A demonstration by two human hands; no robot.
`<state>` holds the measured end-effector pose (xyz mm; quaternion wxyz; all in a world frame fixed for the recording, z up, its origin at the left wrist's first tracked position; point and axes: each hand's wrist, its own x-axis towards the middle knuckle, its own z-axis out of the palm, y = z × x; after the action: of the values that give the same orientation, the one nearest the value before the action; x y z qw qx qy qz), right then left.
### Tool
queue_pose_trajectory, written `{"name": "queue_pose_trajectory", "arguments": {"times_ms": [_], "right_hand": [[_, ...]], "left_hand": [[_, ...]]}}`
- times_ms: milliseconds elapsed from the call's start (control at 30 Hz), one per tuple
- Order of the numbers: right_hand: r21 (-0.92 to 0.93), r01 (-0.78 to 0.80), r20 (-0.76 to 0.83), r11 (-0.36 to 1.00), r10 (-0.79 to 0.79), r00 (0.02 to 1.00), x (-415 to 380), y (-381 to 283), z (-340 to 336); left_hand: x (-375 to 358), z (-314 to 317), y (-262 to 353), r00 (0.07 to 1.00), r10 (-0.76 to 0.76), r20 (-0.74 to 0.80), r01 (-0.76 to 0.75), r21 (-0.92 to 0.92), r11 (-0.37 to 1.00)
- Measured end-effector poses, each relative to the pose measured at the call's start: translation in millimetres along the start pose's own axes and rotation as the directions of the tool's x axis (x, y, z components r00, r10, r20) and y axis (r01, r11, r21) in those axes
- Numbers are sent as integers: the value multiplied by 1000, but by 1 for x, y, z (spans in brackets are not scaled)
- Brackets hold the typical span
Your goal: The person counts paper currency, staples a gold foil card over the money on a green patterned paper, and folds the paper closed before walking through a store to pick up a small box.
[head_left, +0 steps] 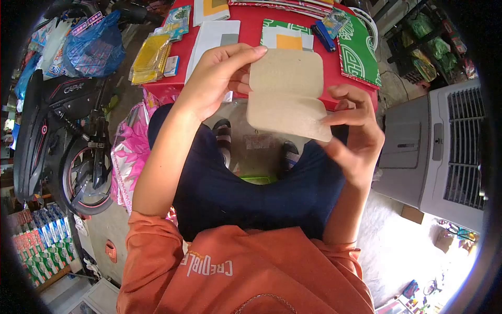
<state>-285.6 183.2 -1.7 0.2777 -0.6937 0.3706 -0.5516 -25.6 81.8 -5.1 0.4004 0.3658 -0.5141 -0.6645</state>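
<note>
Head view of a seated person folding a card blank. The left hand [217, 78] pinches the upper flap of a plain brown card piece [286, 94] between thumb and fingers, while the right hand [355, 133] pinches the lower flap at its right end. The card piece is held in the air above the person's lap, just in front of the near edge of the red bench [251, 23], and is bent along a crease between its two rounded flaps. The step in hand appears to be forming or checking that fold; the next move likely calls for both flaps to be brought squarely together with the edges aligned, pressure running along the crease. On the bench lie white sheets [212, 36], green patterned covers [358, 52], a blue stapler [324, 35] and a yellow packet [150, 57] at the left edge. A motorbike [57, 131] stands to the left, an air cooler [439, 146] to the right.
</note>
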Motion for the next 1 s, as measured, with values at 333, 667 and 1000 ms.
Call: {"name": "queue_pose_trajectory", "arguments": {"times_ms": [333, 667, 1000], "right_hand": [[-513, 150, -315, 845, -347, 883, -26, 8, 19], [-752, 168, 110, 638, -129, 985, 0, -12, 17], [-792, 279, 227, 543, -162, 960, -15, -5, 20]], "left_hand": [[1, 3, -13, 998, -54, -24, 55, 11, 998], [-12, 17, -7, 995, -34, 89, 14, 220, 975], [-20, 13, -20, 989, -117, 93, 95, 213, 972]]}}
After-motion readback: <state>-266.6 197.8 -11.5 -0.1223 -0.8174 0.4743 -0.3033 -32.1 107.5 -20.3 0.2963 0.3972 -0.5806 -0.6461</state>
